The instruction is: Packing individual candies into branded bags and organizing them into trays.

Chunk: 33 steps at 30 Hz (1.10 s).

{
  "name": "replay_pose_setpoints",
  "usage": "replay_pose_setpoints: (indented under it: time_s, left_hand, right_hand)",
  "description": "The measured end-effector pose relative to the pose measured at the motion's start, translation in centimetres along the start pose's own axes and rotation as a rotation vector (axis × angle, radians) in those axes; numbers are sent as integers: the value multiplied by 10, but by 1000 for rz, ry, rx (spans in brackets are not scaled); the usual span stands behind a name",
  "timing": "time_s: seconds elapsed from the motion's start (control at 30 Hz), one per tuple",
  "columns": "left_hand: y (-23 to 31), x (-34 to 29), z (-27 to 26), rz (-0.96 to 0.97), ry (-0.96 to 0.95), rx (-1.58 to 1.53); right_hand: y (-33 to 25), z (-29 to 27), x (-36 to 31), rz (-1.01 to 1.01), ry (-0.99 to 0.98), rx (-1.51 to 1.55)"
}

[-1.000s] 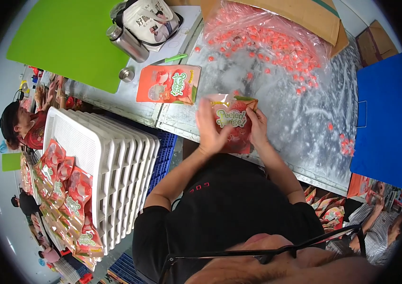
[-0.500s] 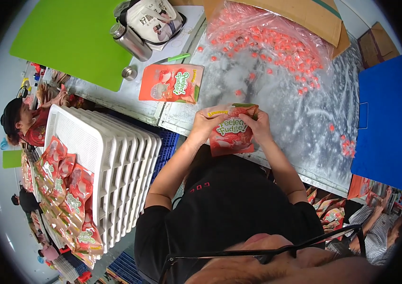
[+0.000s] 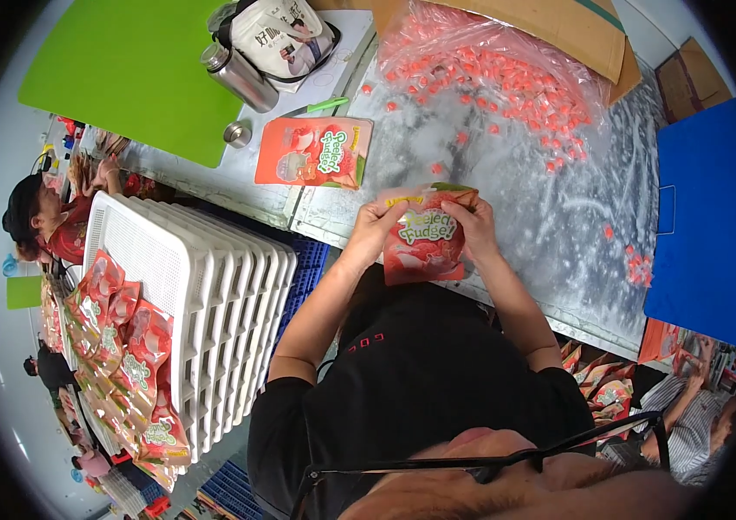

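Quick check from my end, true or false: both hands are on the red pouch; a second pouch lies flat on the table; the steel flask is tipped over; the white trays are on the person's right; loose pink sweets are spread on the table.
1. Both hands hold the red pouch: true, left hand and right hand grip its upper corners.
2. A second pouch lies flat on the table: true.
3. The steel flask is tipped over: false, it stands upright.
4. The white trays are on the person's right: false, they are on the left.
5. Loose pink sweets are spread on the table: true.
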State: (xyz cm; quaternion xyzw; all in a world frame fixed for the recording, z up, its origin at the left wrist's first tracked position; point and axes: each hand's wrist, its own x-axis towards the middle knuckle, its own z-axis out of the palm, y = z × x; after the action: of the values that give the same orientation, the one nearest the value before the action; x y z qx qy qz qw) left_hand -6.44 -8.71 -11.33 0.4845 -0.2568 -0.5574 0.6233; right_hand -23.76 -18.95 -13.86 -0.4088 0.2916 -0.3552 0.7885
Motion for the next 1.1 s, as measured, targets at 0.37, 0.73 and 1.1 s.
replay_pose_setpoints:
  time_s: [0.37,0.73,1.1]
  left_hand:
    - [-1,6,-9,-78,-11,-164]
    - [-9,-9,-45,142,-6,17]
    - [241,-144,-152,720,1053,409]
  right_hand:
    - [1,2,7,9,-69,-72]
    - [13,-1,15,42,-191,126]
    - [-35,30,50,78,-414,12]
